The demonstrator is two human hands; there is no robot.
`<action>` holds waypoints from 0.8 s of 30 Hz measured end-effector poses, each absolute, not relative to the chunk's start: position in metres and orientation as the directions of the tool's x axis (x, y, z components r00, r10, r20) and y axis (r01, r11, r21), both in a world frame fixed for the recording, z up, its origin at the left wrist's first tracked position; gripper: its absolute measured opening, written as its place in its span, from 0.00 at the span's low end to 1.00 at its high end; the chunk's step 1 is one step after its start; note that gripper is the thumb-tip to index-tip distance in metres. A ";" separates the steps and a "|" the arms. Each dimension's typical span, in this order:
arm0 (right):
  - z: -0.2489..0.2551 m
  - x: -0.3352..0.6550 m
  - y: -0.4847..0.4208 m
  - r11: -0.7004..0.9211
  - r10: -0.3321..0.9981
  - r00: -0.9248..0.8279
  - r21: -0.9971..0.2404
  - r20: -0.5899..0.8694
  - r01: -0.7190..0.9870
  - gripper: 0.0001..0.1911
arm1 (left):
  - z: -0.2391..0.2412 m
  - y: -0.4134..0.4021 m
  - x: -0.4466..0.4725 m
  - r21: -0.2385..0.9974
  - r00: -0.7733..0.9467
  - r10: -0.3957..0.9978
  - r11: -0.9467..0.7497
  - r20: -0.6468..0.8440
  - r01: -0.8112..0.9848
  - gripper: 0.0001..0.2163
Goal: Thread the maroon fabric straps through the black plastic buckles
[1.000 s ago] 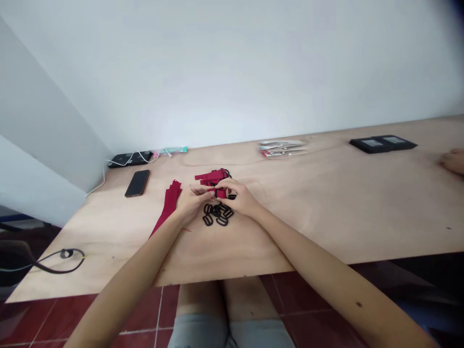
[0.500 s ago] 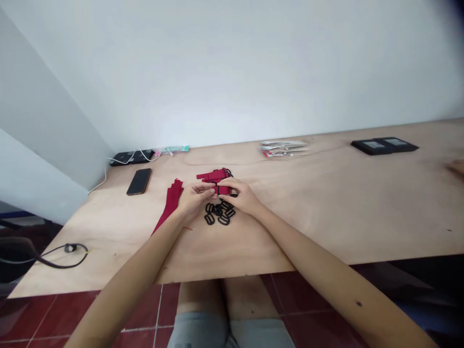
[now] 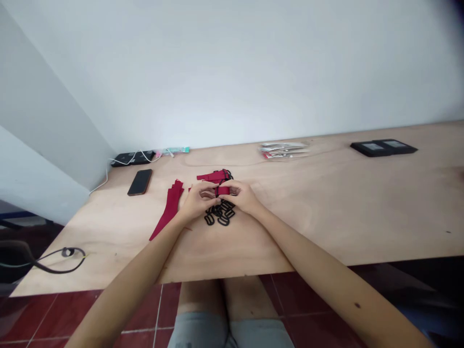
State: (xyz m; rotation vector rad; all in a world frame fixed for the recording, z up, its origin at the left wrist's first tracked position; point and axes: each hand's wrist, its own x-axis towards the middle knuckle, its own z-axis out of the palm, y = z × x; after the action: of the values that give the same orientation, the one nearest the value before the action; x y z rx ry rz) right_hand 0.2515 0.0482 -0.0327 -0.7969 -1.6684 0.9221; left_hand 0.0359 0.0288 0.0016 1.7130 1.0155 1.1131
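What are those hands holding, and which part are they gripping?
The left hand and right hand pinch a red fabric strap between their fingertips, close to a black ring.

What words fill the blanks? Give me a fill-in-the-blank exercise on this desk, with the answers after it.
1. The left hand and right hand pinch a short strap coloured ____.
2. Below the hands lies a heap of rings coloured ____.
3. A phone lies to the ____ of the loose strips.
4. The tabletop is made of ____.

Missing words: red; black; left; plywood.
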 end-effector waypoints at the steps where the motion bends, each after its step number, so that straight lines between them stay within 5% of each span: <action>1: -0.032 0.252 0.048 0.485 0.850 -0.264 -0.873 0.455 0.058 0.14 | 0.002 0.028 0.036 0.921 0.279 0.920 -0.336 0.276 0.197 0.22; 8: -0.019 0.256 0.045 0.501 0.846 -0.259 -0.861 0.466 0.085 0.12 | -0.002 0.031 0.033 0.955 0.281 0.931 -0.274 0.234 0.112 0.21; 16: -0.012 0.254 0.038 0.297 0.943 -0.133 -0.952 0.305 -0.075 0.17 | 0.002 0.031 0.030 0.941 0.230 0.921 -0.334 0.314 0.052 0.19; 24: -0.007 0.249 0.032 0.416 0.856 -0.332 -0.909 0.396 -0.014 0.20 | 0.000 0.026 0.035 0.718 0.324 0.798 -0.601 0.509 0.352 0.13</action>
State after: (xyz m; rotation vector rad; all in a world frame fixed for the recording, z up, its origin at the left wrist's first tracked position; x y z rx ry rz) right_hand 0.2486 0.0319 -0.0067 -0.7474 -1.6636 1.0799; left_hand 0.0351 0.0258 -0.0002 2.1105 1.0107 1.2188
